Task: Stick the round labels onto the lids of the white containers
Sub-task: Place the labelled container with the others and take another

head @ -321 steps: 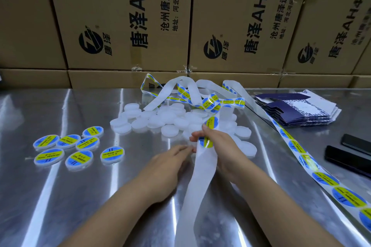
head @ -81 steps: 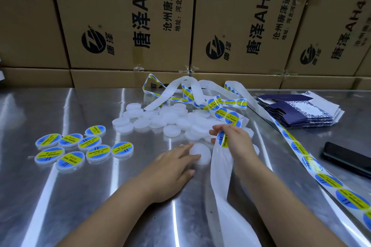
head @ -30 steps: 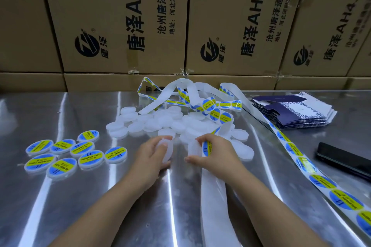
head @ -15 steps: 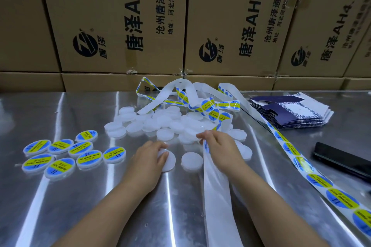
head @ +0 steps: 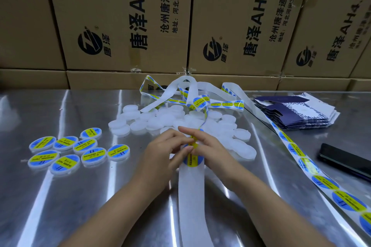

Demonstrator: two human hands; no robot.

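My left hand (head: 160,154) and my right hand (head: 214,149) meet at the table's middle. Between them sits a round blue-and-yellow label (head: 193,160), with my left thumb on its top edge. My left hand seems to grip a white container under the label, mostly hidden. My right hand pinches the label strip (head: 203,118), which runs back to the tangle. Empty white backing (head: 191,196) trails toward me. A heap of unlabelled white containers (head: 160,120) lies just behind my hands. Several labelled containers (head: 84,147) are grouped at the left.
A long run of the strip with labels (head: 301,159) crosses the steel table (head: 80,202) on the right. A dark phone (head: 345,161) and a stack of flat navy cartons (head: 297,114) lie further right. Cardboard boxes (head: 120,16) wall off the back.
My two hands have come together. Half a second ago my left hand held a white container apart from my right hand and the strip; now a label shows between them.
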